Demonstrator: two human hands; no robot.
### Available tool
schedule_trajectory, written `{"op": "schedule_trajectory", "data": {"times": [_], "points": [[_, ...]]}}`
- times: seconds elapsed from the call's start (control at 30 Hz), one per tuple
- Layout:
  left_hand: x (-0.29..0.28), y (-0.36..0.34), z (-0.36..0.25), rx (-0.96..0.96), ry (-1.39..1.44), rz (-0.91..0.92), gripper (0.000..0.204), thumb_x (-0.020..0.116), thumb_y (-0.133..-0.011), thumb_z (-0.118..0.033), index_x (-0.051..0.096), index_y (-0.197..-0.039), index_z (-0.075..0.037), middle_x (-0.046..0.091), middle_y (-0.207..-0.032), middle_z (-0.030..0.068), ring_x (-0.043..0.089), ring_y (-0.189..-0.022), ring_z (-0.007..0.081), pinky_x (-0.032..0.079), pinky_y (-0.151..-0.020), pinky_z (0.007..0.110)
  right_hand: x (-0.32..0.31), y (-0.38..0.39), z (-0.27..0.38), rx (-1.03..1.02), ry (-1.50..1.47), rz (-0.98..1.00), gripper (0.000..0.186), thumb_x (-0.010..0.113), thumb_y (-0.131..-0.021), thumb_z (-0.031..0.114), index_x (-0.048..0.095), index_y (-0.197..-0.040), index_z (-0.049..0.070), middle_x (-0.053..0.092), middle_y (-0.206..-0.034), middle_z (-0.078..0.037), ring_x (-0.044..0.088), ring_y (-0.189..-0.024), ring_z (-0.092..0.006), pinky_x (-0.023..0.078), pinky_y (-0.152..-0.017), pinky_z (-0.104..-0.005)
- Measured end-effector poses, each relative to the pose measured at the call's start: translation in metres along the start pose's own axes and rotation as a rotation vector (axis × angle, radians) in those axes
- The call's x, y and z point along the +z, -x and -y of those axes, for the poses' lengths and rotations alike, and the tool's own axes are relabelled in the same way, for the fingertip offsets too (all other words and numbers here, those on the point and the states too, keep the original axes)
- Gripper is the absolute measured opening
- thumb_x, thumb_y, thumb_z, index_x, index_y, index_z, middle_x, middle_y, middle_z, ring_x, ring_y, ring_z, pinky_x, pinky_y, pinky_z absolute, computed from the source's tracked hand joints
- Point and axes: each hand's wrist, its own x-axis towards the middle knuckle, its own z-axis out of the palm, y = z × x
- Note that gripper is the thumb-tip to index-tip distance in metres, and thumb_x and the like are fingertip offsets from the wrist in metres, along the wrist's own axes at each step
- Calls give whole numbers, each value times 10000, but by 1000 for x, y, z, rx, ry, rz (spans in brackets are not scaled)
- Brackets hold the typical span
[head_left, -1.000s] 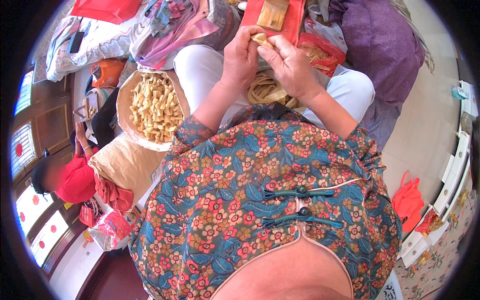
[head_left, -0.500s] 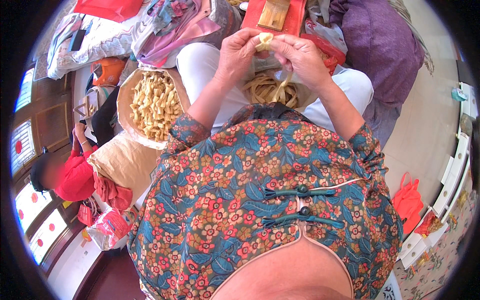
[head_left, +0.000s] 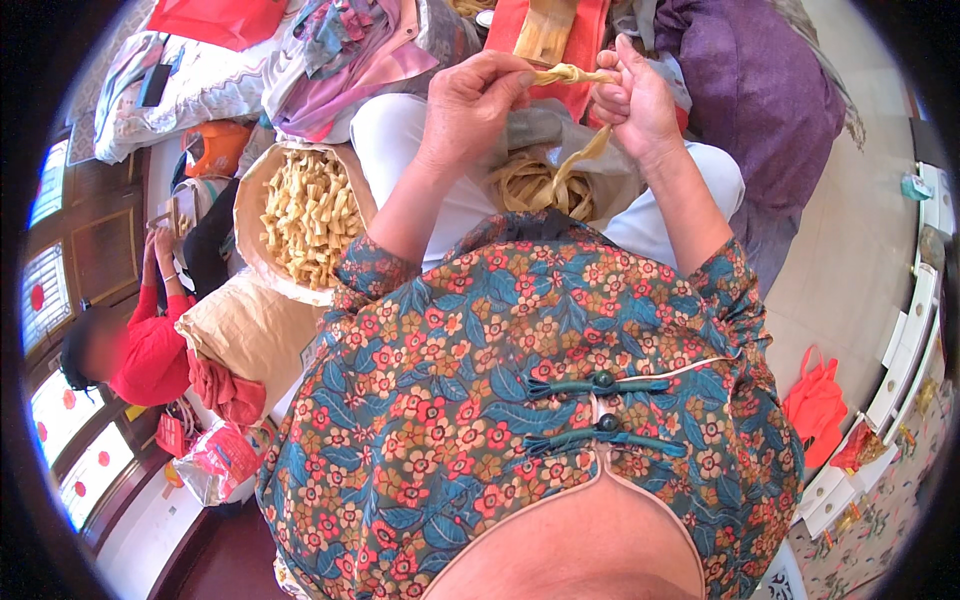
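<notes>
My left hand (head_left: 470,112) is pinched on one end of a pale yellow strip, which has a loose knot (head_left: 565,74) in its middle. My right hand (head_left: 640,112) grips the strip on the other side, with a long tail hanging from it toward a plastic bag of coiled yellow strips (head_left: 525,188) between my knees. Beyond my hands a wooden board (head_left: 543,28) lies on a red mat (head_left: 585,35). To my left stands a round paper-lined container heaped with small knotted yellow pieces (head_left: 305,215).
A co-worker in red (head_left: 150,365) sits at my far left, near a paper sack (head_left: 240,320) and an orange container (head_left: 215,148). Piled cloths (head_left: 355,90) lie at upper left, a purple cloth (head_left: 740,130) at right. A red bag (head_left: 815,410) rests on the floor.
My hands have moved apart, the left leftward and the right rightward and upright, stretching the knotted strip between them. More of the hanging tail shows. The co-worker's hands have risen slightly.
</notes>
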Motion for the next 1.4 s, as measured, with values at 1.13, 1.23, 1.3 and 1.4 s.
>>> {"op": "schedule_trajectory", "data": {"times": [1.13,1.23,1.3,1.4], "points": [[2,-65,67,-353,319,159,193,527,-906,-214,524,-1027,-64,443,-656,-58,395,-537,28,342,-478,171,-8,-45,-8,-388,894,-208,288,634,-814,266,624,-694,5,540,-549,5,451,-498,-49,362,-468,-227],[6,-68,57,-255,183,136,193,549,-892,-227,550,-982,-57,478,-675,-48,408,-553,24,345,-485,173,-2,-39,-4,-432,893,-243,305,629,-811,281,622,-691,1,553,-553,-5,458,-503,-55,371,-477,-243],[7,-74,54,-211,103,123,188,550,-888,-223,560,-970,-55,499,-687,-42,422,-570,23,352,-500,175,0,-43,0,-452,897,-255,307,624,-808,281,621,-692,-3,564,-557,-15,466,-513,-59,379,-486,-253],[7,-81,53,-184,1,103,196,557,-875,-221,571,-954,-43,532,-709,-22,461,-611,44,383,-547,194,6,-47,5,-587,990,-273,292,618,-802,271,625,-707,-5,596,-584,-76,512,-508,-115,406,-511,-287]]}}
